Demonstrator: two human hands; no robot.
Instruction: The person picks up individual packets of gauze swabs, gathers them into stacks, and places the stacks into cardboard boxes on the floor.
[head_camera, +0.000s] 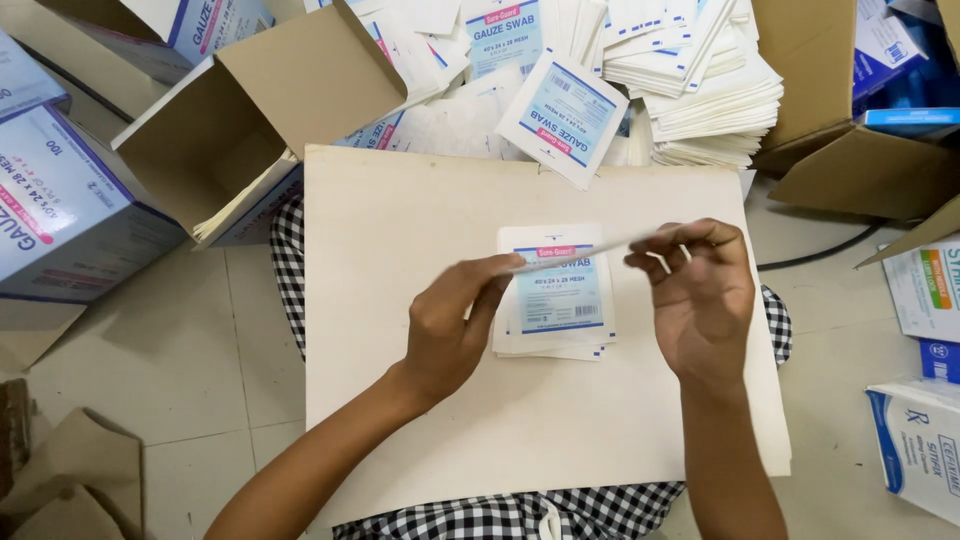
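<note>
Two hands on one thin white packet (580, 250) here, seen edge-on. Left hand (450, 325) pinches its near end between thumb and fingers, right hand (700, 295) has fingertips closed on the other end. It's held just above a small stack of flat blue-and-white pouches (556, 292) lying on a pale board (400, 230) across the person's checkered lap. Big messy heap of the same pouches (690, 80) sits past the board, open cardboard box (240, 130) off to the left.
</note>
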